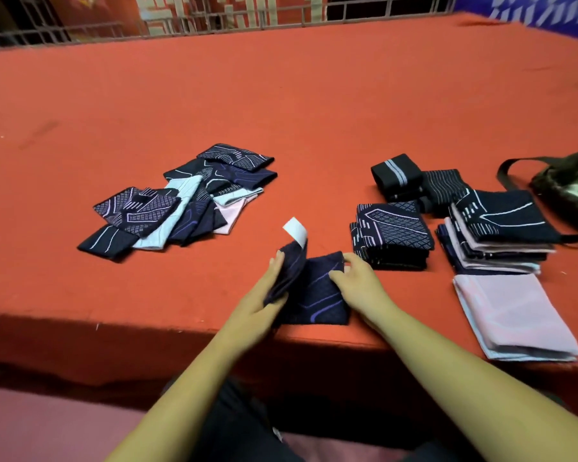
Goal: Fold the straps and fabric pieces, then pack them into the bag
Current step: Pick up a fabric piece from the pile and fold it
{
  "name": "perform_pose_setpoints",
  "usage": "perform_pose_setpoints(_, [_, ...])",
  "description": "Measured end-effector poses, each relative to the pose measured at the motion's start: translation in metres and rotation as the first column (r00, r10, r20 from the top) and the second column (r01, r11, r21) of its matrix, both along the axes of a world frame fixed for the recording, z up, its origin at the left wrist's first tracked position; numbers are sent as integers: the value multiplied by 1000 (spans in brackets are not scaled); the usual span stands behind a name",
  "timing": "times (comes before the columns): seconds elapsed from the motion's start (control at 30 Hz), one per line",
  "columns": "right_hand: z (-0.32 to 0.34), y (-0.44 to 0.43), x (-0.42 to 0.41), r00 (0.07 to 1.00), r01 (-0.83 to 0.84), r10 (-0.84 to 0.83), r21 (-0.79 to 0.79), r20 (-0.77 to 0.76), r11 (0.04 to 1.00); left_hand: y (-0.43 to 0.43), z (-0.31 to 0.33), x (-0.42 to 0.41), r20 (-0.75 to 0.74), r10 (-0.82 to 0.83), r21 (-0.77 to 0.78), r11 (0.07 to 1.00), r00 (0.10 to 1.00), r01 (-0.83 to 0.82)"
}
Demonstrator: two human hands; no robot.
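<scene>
Navy fabric piece [317, 295], left hand [264, 295] grips raised flap, right hand [357, 278] seemingly pinches corner

Red felt table [281, 95], metal railing [214, 18] behind — pink floor [47, 428]

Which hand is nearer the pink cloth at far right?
Right. The right hand pinches a corner of the dark fabric piece, left of the pink cloth; the left hand holds its raised flap, farther left.

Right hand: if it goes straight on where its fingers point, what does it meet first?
Likely the white label on the lifted edge of the dark patterned cloth that the right hand pinches; depth is unclear.
</scene>
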State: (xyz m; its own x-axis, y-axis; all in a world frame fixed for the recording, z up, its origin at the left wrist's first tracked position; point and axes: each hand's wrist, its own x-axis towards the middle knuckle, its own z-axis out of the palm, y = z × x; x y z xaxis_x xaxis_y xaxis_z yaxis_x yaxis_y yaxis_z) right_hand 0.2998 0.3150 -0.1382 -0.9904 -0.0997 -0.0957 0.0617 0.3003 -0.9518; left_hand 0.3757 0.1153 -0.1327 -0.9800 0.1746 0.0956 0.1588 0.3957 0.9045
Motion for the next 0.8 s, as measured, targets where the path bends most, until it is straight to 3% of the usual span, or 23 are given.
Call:
perform_pose_setpoints(0.13, [-10,7,10,999,46,-51,-254,-12,966,17,-1,-5,-81,-50,-75,996,995,44])
perform_pose_setpoints(0.27, [-7,5,9,984,133,-143,-93,-104,987,29,-14,-11,-78,-12,-179,984,997,-2])
perform_pose_setpoints(0.33, [-4,5,9,987,144,-151,-106,-62,984,28,-15,-10,-98,-134,-296,950,986,99])
perform_pose_setpoints(0.4, [-4,5,10,990,111,-117,-81,-75,991,23,-11,-10,-86,-189,-305,940,978,155])
perform_pose_setpoints(0.53, [-12,3,7,987,131,-132,-11,-95,991,9,-3,-11,-106,-27,-136,991,994,12])
perform_pose_setpoints(0.67, [-14,-4,9,977,169,-162,40,-141,985,12,-12,-18,-115,86,-201,974,990,-108])
perform_pose_setpoints(0.8, [-13,-8,8,975,192,-184,62,-121,979,27,-13,-23,7,151,-231,962,989,-145])
